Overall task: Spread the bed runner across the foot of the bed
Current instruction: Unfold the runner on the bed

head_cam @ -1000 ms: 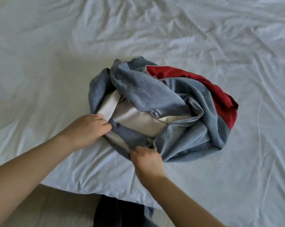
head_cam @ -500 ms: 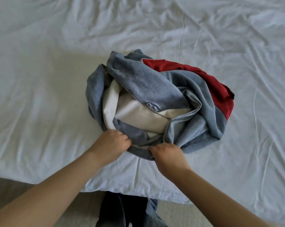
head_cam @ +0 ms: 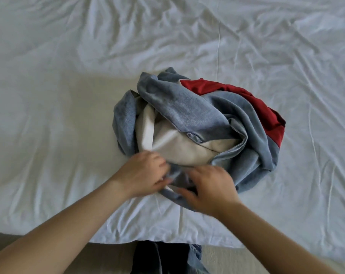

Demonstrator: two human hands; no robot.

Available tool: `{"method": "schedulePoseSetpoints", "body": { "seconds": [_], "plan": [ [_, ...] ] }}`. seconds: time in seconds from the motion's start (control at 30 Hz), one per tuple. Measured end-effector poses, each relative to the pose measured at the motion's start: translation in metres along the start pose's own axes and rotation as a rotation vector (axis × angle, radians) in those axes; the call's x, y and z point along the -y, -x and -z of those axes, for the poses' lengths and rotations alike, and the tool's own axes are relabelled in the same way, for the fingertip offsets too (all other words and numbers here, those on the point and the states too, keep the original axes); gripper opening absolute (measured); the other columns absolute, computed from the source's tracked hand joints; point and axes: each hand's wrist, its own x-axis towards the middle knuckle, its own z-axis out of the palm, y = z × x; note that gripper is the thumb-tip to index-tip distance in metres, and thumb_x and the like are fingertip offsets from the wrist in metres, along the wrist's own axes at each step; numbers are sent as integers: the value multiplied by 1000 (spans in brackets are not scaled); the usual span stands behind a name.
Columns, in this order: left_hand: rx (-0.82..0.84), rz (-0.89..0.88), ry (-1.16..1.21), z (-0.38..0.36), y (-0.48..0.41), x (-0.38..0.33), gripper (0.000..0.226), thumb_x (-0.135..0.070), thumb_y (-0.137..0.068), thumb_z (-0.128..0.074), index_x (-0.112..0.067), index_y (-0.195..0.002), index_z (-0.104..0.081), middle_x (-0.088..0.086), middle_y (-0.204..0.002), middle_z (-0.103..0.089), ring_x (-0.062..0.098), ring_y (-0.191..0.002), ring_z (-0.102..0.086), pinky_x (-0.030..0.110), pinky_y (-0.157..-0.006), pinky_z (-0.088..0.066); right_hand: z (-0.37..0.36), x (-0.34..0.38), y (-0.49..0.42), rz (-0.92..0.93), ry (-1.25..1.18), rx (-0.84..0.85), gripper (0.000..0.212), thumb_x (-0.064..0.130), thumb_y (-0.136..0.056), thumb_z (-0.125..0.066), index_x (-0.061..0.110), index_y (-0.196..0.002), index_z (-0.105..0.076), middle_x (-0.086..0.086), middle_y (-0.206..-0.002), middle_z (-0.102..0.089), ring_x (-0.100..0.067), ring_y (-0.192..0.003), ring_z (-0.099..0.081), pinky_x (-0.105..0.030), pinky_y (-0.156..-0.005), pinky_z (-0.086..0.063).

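The bed runner point(head_cam: 189, 113) lies bunched in a round heap near the foot of the bed point(head_cam: 58, 135); it is blue-grey with a cream lining and a red band on its far right side. My left hand point(head_cam: 144, 173) grips the near edge of the heap, fingers curled into a blue fold. My right hand point(head_cam: 211, 186) is just beside it, a little blurred, fingers curled over the same near edge. The fabric under both hands is partly hidden.
A wrinkled white sheet covers the bed on all sides of the heap. The bed's foot edge point(head_cam: 167, 241) runs close below my hands, with beige floor point(head_cam: 100, 258) and my dark trousers point(head_cam: 161, 258) beneath it.
My left hand slid right along the near edge until it met my right hand; both have now gathered the blue fold between them. The heap itself has barely shifted.
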Motion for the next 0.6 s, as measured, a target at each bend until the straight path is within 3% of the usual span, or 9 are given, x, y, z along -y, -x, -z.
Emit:
{"method": "schedulePoseSetpoints", "body": {
  "seconds": [0.07, 0.13, 0.23, 0.37, 0.47, 0.53, 0.6],
  "plan": [
    [-118, 54, -34, 20, -15, 17, 39, -42, -85, -45, -11, -89, -67, 9, -88, -65, 29, -84, -63, 39, -71, -54, 21, -5, -27, -29, 53, -70, 42, 54, -75, -56, 20, -97, -67, -1, -84, -67, -27, -78, -64, -35, -66, -49],
    [-216, 107, -105, 38, -35, 36, 43, -38, -81, -51, -7, -106, -67, 15, -107, -66, 33, -99, -63, 42, -82, -55, 40, -11, -54, -67, 106, -87, 53, 51, -77, -59, 20, -120, -60, -3, -108, -65, -29, -97, -62, -40, -81, -49],
    [-192, 195, -109, 59, -63, 57, 57, -37, -78, -65, -8, -125, -58, 19, -132, -54, 37, -122, -50, 45, -100, -42, 57, -20, -88, -130, 162, -63, 66, 52, -82, -58, 21, -138, -44, -4, -131, -54, -28, -116, -53, -42, -93, -43],
    [-153, 234, -130, 70, -90, 71, 64, -42, -82, -61, -14, -137, -46, 14, -145, -41, 32, -134, -37, 44, -108, -32, 61, -26, -115, -184, 202, -51, 68, 54, -84, -56, 22, -141, -37, -4, -132, -52, -27, -117, -51, -39, -94, -42],
    [-108, 235, -155, 69, -101, 77, 66, -42, -81, -63, -15, -138, -44, 13, -142, -43, 32, -132, -38, 42, -112, -28, 57, -29, -127, -198, 186, -47, 69, 55, -84, -57, 22, -141, -36, -4, -129, -53, -27, -116, -52, -39, -93, -42],
    [-82, 252, -146, 67, -106, 82, 65, -37, -80, -66, -15, -137, -43, 12, -135, -49, 31, -125, -44, 43, -110, -32, 52, -31, -135, -213, 164, -28, 73, 53, -83, -59, 21, -143, -32, -5, -128, -53, -28, -115, -53, -39, -90, -45],
    [-63, 281, -135, 65, -110, 85, 58, -24, -81, -65, -15, -134, -45, 10, -124, -56, 31, -115, -51, 43, -98, -42, 45, -33, -141, -222, 128, -12, 74, 44, -85, -63, 21, -145, -27, -5, -127, -54, -28, -112, -55, -39, -80, -47]
  ]
}}
